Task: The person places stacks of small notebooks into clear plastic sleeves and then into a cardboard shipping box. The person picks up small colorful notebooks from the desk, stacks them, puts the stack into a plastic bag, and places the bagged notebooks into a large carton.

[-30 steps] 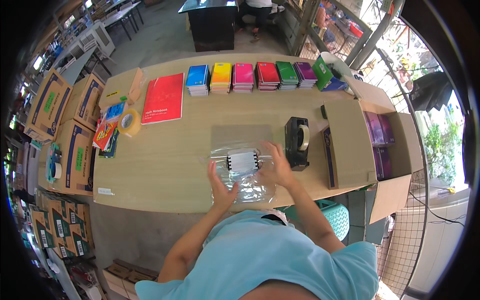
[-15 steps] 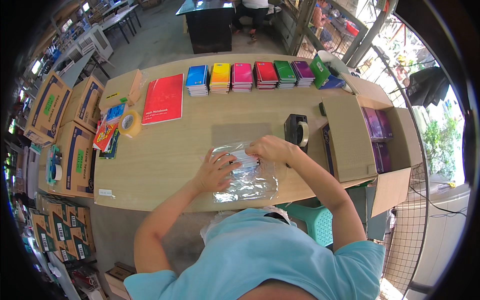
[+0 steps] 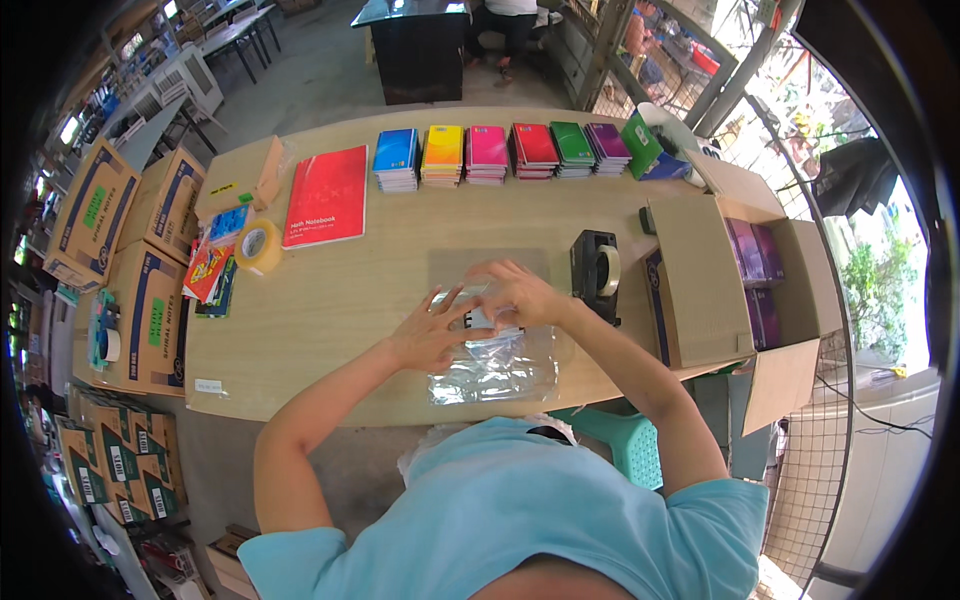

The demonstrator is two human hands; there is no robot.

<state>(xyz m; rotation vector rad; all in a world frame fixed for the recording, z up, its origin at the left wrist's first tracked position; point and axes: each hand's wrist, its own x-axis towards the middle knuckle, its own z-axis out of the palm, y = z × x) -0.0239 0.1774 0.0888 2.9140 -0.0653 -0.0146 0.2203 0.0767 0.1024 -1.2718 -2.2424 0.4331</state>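
A clear plastic bag (image 3: 495,375) lies crinkled on the table near its front edge, with a small pale piece bearing dark marks (image 3: 477,320) showing in it or under it. My left hand (image 3: 432,333) rests flat over the bag's left part, its fingers spread and holding nothing. From the right, my right hand (image 3: 528,297) bends its fingers down in a pinch at the bag's upper part, touching or close to the left fingertips. Its fingertips are partly hidden. Beyond both hands a grey square patch (image 3: 450,262) shows on the tabletop.
Right of my hands stands a black tape dispenser (image 3: 596,277). An open carton (image 3: 705,285) holds purple packs. Several notebook stacks (image 3: 485,152) line the far edge. Left are a red notebook (image 3: 327,195), a tape roll (image 3: 259,247) and cartons (image 3: 150,320).
My right hand has shifted slightly left and away from me, curling more over the bag. My left hand has moved a little up against it, fingers still spread.
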